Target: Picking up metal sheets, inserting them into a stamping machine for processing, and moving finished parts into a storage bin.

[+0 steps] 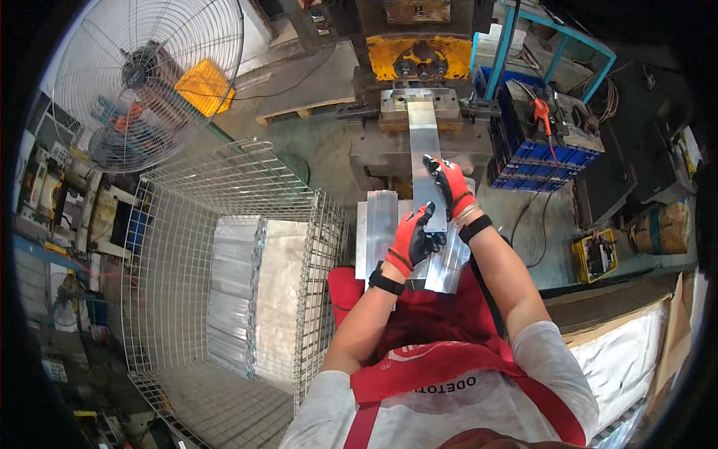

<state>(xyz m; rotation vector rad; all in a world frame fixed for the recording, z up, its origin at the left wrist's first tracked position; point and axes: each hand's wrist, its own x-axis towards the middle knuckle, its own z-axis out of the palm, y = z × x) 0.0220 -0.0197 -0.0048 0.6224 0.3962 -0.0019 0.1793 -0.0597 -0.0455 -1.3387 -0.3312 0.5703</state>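
A long, flat metal strip (425, 142) stretches from the die (449, 106) of a press toward my lap, its far end lying in the die. My left hand (413, 238), in a red and black glove, is closed on the strip's near end, thumb on its upper face. Farther up, my right hand (451, 187), gloved the same way, grips the strip's right edge. Beneath and beside it, more metal strips lie in stacks, one on the left (381, 224) and one on the right (446, 271). My fingers under the strip are partly hidden.
To my left stands a wire mesh cage (314, 277) holding stacked metal strips (230, 295). A large fan (142, 71) rises behind it. Blue crates (516, 161) with a red air gun (541, 116) on top stand right of the yellow-fronted press (381, 56). A yellow bin (596, 254) sits at right.
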